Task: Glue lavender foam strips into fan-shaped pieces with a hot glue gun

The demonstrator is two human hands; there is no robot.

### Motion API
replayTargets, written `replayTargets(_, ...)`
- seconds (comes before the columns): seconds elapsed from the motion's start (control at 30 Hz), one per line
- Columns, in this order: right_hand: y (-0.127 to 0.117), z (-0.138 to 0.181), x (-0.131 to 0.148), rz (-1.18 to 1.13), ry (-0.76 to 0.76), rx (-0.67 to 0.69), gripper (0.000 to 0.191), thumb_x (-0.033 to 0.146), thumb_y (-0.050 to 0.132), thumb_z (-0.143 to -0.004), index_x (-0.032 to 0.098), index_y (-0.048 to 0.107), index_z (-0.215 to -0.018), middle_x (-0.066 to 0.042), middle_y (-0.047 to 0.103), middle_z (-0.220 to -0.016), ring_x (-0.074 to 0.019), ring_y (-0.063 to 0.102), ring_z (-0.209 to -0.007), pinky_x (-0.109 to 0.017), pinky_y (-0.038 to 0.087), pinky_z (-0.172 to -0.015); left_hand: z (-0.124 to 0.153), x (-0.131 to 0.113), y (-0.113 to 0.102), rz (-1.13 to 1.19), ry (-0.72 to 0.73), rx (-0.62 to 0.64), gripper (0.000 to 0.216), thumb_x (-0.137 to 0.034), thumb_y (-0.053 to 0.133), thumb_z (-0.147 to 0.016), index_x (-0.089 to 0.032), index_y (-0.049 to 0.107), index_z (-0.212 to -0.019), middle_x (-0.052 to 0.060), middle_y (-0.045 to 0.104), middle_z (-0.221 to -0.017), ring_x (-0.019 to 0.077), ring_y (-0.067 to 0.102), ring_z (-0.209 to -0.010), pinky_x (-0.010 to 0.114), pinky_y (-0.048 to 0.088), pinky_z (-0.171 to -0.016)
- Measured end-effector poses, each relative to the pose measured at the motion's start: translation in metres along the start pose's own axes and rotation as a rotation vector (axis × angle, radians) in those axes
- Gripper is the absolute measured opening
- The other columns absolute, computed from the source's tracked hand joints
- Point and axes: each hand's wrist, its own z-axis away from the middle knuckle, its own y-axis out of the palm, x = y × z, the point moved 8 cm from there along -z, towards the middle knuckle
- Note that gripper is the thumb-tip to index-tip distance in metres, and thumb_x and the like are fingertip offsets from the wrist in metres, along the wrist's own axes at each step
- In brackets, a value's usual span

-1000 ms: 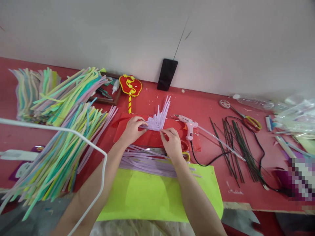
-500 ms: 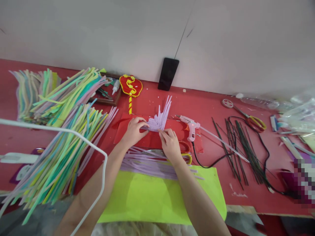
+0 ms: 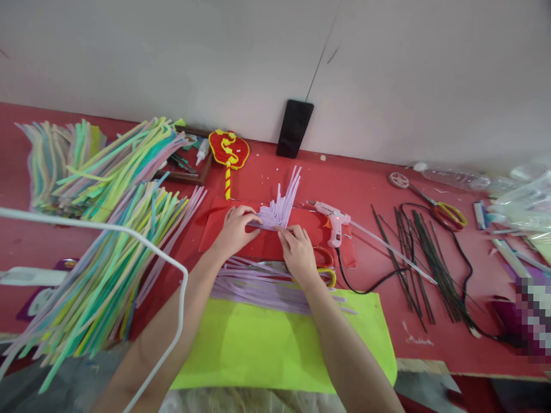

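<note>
Lilac pipe cleaners bent into a nested V shape [image 3: 279,211] lie over a red board [image 3: 241,246] in the middle of the table. My left hand [image 3: 237,228] pinches the left end of the lowest stems between thumb and fingers. At the lower corner of the V, my right hand [image 3: 297,248] has its thumb and fingertips closed on the stems. Below both hands a loose bunch of lilac pipe cleaners [image 3: 262,292] lies across the board's near edge. Scissors with a red and yellow handle [image 3: 329,277] rest there, partly hidden by my right arm.
A pink glue gun [image 3: 336,221] lies right of the board, its black cord trailing right past dark green stems [image 3: 426,258]. Colourful pipe cleaners [image 3: 112,275] spread at left, behind a white bent rod [image 3: 183,298]. A phone [image 3: 295,129] leans on the wall; a red-yellow fan [image 3: 229,150] lies nearby.
</note>
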Motion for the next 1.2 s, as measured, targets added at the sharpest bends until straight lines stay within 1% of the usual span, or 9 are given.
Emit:
replayTargets(0.13,-0.0006,0.0001,0.0001,-0.003,0.007,-0.004,0.037,0.029,0.033,-0.097,0.023,0.063,-0.118,-0.01,0.057,-0.096,-0.0225,0.051,-0.089,-0.039,0.044,-0.084,0.0008,-0.002,0.0005,-0.03,0.022,0.008,0.014,-0.022,0.063,-0.077,-0.024,0.065,-0.09,0.003,0.057,-0.107,0.0219,0.053,-0.107,0.046,0.031,-0.105)
replayTargets(0.3,-0.0065,0.0004,0.0023,-0.056,0.017,-0.052,0.037,0.029,0.034,-0.096,0.024,0.062,-0.12,-0.009,0.057,-0.094,-0.0219,0.052,-0.088,-0.039,0.045,-0.082,0.002,-0.0035,0.0014,-0.048,0.026,0.028,0.013,-0.022,0.062,-0.078,-0.025,0.065,-0.091,0.003,0.056,-0.108,0.0219,0.052,-0.109,0.047,0.029,-0.107)
replayTargets(0.4,-0.0089,0.0005,0.0046,-0.091,0.013,-0.079,0.033,0.03,0.038,-0.095,0.025,0.065,-0.114,-0.008,0.057,-0.091,-0.0207,0.053,-0.086,-0.037,0.046,-0.081,0.0022,-0.0033,0.0018,-0.058,0.026,0.033,0.013,-0.022,0.062,-0.078,-0.025,0.064,-0.091,0.003,0.056,-0.108,0.0217,0.052,-0.109,0.047,0.028,-0.108)
replayTargets(0.53,-0.0063,0.0001,0.0084,-0.107,-0.026,-0.067,0.03,0.029,0.043,-0.093,0.024,0.069,-0.107,-0.007,0.057,-0.087,-0.0196,0.054,-0.083,-0.036,0.047,-0.081,0.0024,-0.0021,0.002,-0.055,0.026,0.029,0.013,-0.023,0.062,-0.078,-0.025,0.064,-0.091,0.003,0.056,-0.109,0.022,0.052,-0.109,0.047,0.028,-0.108)
replayTargets(0.87,-0.0032,0.0,0.0072,-0.09,-0.026,-0.031,0.031,0.027,0.043,-0.093,0.023,0.069,-0.109,-0.008,0.059,-0.089,-0.0202,0.054,-0.085,-0.035,0.047,-0.081,0.0002,-0.0007,0.0011,-0.014,-0.001,0.016,0.012,-0.022,0.064,-0.076,-0.025,0.066,-0.088,0.003,0.057,-0.107,0.0212,0.053,-0.107,0.047,0.027,-0.108)
replayTargets(1.0,-0.0029,0.0001,0.0076,-0.077,-0.021,-0.021,0.031,0.025,0.043,-0.093,0.022,0.069,-0.11,-0.008,0.059,-0.09,-0.0203,0.054,-0.086,-0.035,0.047,-0.082,-0.0006,0.0008,0.0016,-0.004,-0.007,0.016,0.013,-0.021,0.065,-0.076,-0.026,0.066,-0.088,0.002,0.058,-0.106,0.0211,0.054,-0.106,0.046,0.029,-0.107)
replayTargets(1.2,-0.0018,0.0002,0.0062,-0.071,-0.024,-0.021,0.031,0.026,0.043,-0.093,0.022,0.068,-0.111,-0.008,0.06,-0.09,-0.0199,0.054,-0.086,-0.034,0.047,-0.083,0.0009,-0.0019,0.0016,-0.038,-0.008,0.029,0.015,-0.021,0.063,-0.076,-0.024,0.066,-0.091,0.003,0.057,-0.108,0.0216,0.053,-0.108,0.047,0.028,-0.108)
